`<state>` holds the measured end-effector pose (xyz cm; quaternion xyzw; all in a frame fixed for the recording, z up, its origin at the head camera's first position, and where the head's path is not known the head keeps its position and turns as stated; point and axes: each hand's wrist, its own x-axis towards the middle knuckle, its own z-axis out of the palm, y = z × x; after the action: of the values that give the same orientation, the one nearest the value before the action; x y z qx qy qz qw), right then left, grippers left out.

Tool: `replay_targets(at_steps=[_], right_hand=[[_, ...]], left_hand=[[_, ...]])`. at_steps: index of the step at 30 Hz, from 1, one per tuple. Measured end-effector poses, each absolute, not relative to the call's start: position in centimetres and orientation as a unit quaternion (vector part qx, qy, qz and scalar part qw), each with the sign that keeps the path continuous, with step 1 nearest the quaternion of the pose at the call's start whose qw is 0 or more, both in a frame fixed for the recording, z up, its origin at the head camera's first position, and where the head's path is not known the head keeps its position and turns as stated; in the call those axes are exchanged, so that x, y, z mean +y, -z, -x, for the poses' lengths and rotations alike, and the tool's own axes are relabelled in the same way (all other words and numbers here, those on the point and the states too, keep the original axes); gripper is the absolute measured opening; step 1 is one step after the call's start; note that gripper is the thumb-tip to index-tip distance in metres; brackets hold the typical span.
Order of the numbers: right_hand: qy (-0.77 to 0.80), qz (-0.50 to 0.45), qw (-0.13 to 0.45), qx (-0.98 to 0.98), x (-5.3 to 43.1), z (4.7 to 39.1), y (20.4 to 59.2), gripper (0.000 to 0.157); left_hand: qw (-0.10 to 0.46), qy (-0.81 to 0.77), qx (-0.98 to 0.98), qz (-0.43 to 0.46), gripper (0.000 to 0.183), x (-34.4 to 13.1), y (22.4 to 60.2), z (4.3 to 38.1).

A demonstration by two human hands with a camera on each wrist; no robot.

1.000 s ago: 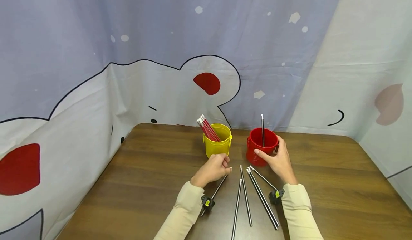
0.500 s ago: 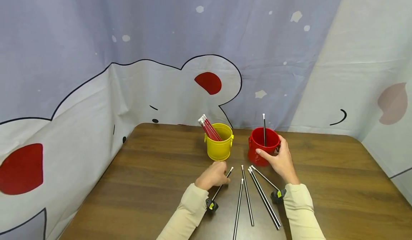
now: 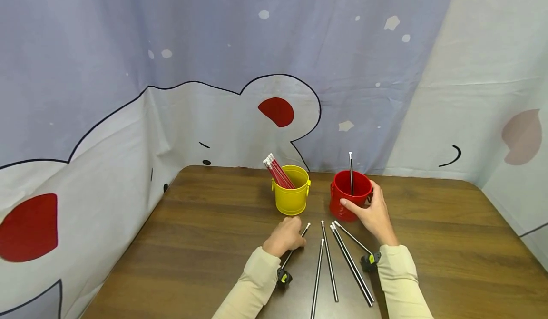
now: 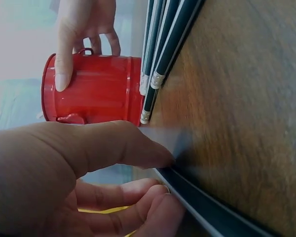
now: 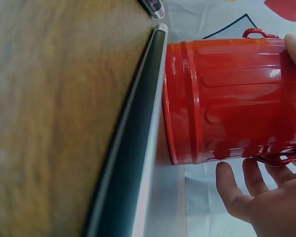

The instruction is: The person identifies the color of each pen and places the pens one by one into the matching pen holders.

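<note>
My left hand (image 3: pixel 286 236) pinches a black pencil (image 4: pixel 207 201) with a white eraser, low over the table, between thumb and fingertips. The pencil slants, its eraser end pointing away from me. My right hand (image 3: pixel 376 217) holds the small red bucket (image 3: pixel 341 210) from the right side, thumb on its front near the rim. In the right wrist view, its fingers (image 5: pixel 229 185) curve along the bucket's other side. One black pencil (image 3: pixel 351 174) stands in the red bucket, eraser up. Several more black pencils (image 3: pixel 329 271) lie on the table between my arms.
A yellow bucket (image 3: pixel 291 201) stands left of the red one, with several red pencils (image 3: pixel 280 174) leaning in it. Both buckets are on the wooden table (image 3: pixel 205 224) towards its back edge. A printed curtain (image 3: pixel 205 38) hangs behind.
My left hand has come down and slightly towards me, from just in front of the yellow bucket onto the black pencil. The right hand has stayed on the red bucket.
</note>
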<state>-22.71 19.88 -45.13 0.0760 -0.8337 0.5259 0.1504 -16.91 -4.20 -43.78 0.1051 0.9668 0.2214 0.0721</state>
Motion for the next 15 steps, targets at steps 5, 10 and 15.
replay_targets(at_steps=[5,10,15], right_hand=[[-0.53,-0.081,0.15,-0.831,19.91,22.75,45.2,0.085],[-0.536,-0.085,0.147,-0.827,19.91,22.78,45.2,0.085],[-0.538,-0.084,0.144,-0.826,19.94,22.7,45.26,0.085]], left_hand=[[0.069,-0.215,0.969,-0.1,0.03,-4.0,43.86,16.91],[0.056,-0.199,0.973,-0.102,0.025,-3.78,43.81,16.87],[0.042,-0.192,0.976,-0.098,0.023,-3.59,43.92,16.87]])
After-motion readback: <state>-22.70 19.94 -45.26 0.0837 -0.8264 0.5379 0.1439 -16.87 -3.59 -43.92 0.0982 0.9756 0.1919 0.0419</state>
